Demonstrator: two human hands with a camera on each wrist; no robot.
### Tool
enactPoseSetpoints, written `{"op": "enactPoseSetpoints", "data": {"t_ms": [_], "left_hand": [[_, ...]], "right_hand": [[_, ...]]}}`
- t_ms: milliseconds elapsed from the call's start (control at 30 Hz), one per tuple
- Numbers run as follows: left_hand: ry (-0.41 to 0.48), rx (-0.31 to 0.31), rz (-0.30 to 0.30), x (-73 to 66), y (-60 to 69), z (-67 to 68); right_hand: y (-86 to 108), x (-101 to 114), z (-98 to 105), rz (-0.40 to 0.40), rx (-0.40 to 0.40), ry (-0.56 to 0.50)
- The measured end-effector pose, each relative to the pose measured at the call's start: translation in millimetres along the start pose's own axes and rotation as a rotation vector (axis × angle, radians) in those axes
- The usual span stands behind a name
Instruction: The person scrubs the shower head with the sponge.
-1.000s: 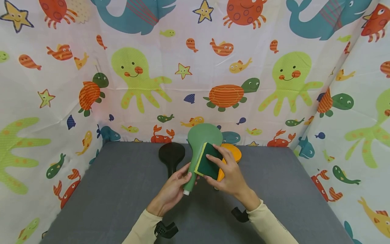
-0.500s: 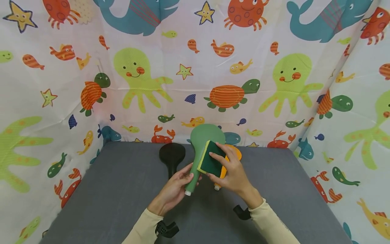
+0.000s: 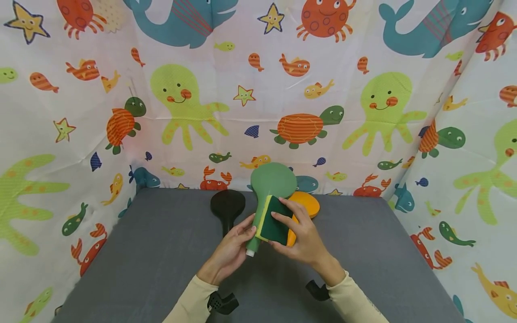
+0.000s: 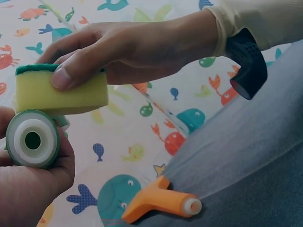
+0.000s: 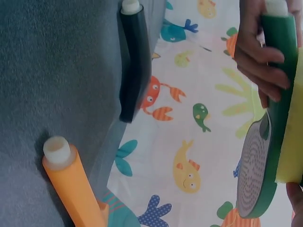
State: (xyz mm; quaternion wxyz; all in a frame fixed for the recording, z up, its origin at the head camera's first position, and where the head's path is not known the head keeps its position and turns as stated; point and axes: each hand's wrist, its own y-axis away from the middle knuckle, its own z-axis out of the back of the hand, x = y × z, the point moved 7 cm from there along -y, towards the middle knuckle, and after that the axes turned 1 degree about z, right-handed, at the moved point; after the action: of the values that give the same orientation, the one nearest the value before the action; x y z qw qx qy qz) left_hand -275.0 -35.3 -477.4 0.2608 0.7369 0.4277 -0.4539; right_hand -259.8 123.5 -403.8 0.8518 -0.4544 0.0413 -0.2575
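A green shower head (image 3: 273,179) is held up off the table, its round head away from the person. My left hand (image 3: 228,252) grips its handle near the white-tipped end. The sponge (image 3: 275,222), yellow with a dark green face, lies against the handle and the lower part of the head. My right hand (image 3: 305,237) pinches that sponge between thumb and fingers. Seen from the left wrist, the sponge's yellow side (image 4: 61,94) rests on top of the handle end (image 4: 33,139). In the right wrist view the shower head's perforated face (image 5: 253,170) shows.
A black shower head (image 3: 228,205) lies on the grey table (image 3: 161,251), left of the green one. An orange shower head (image 3: 308,204) lies to the right, partly behind the sponge and right hand. A curtain printed with sea animals (image 3: 242,125) surrounds the table's back and sides.
My right hand has slid the sponge down and slightly left along the green shower head, toward the handle. The left hand keeps its grip, with the shower head nearly in place.
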Motion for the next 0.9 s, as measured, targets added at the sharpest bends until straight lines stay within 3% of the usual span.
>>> {"op": "enactPoseSetpoints", "data": {"t_ms": [300, 633, 900], "left_hand": [[0.040, 0.001, -0.023, -3.4, -3.3, -1.3], [0.084, 0.007, -0.006, -2.5, 0.5, -1.9], [0.080, 0.004, -0.023, -4.7, 1.5, -0.4]], "right_hand": [[7.6, 11, -7, 0.047, -0.006, -0.013], [2.7, 1, -3, -0.017, 0.017, -0.006], [4.5, 5, -7, 0.007, 0.023, -0.007]]}}
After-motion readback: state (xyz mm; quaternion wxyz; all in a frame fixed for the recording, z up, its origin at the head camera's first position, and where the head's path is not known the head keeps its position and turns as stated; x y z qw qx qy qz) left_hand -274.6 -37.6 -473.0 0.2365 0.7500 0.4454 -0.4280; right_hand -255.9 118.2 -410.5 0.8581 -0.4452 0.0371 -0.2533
